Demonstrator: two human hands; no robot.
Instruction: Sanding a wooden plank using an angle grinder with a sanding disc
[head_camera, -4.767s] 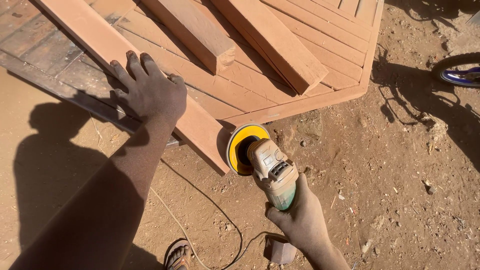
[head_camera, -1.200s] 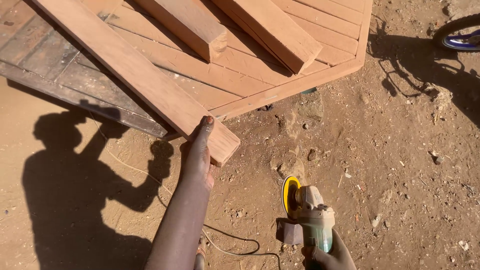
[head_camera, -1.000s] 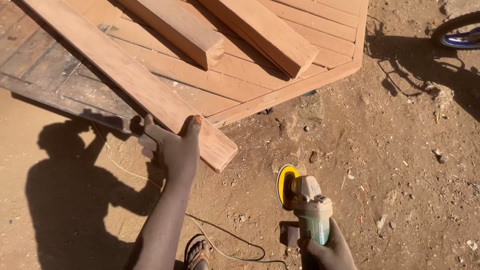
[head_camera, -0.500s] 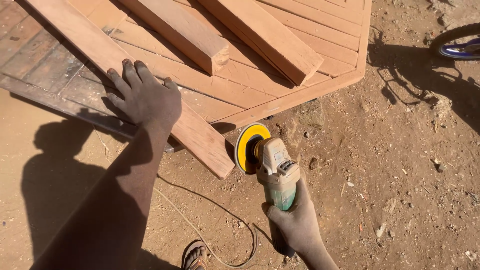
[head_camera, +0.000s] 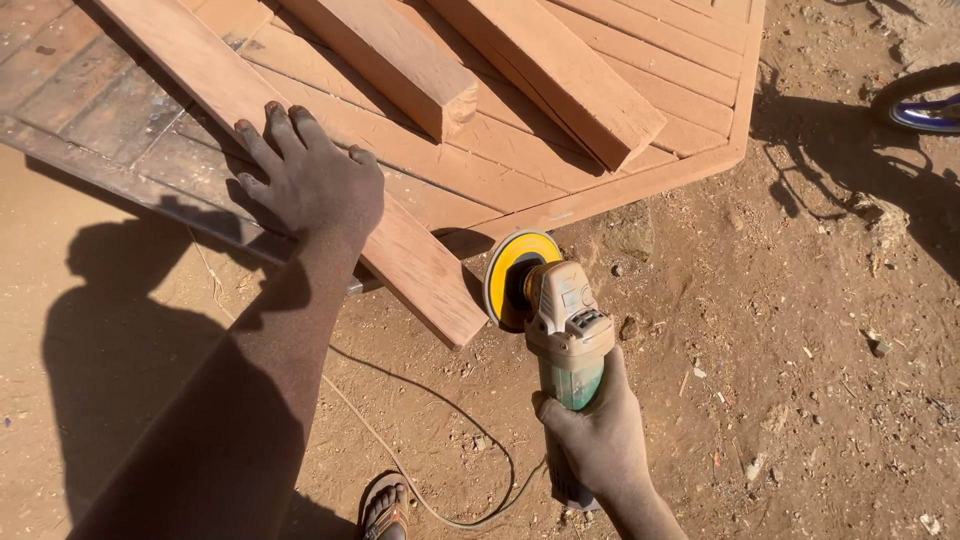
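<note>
Our left hand lies flat, fingers spread and released, palm down on a long wooden plank. The plank runs slantwise across the slatted wooden platform and its near end sticks out past the platform's near edge, over the dirt ground. We grasp nothing with this hand; it only presses on the plank's top.

Our right hand is clenched around the green handle of an angle grinder. The grinder's yellow disc stands on edge just beside the plank's free end, close to the platform's near edge; we cannot tell whether the disc touches the wood.

Two thicker wooden beams lie on the platform towards its far edge, side by side and apart from our hands. The grinder's cord loops over the ground below the plank's end. Our sandalled foot shows beside the cord. A wheel shows on the ground beyond the platform's right corner.
</note>
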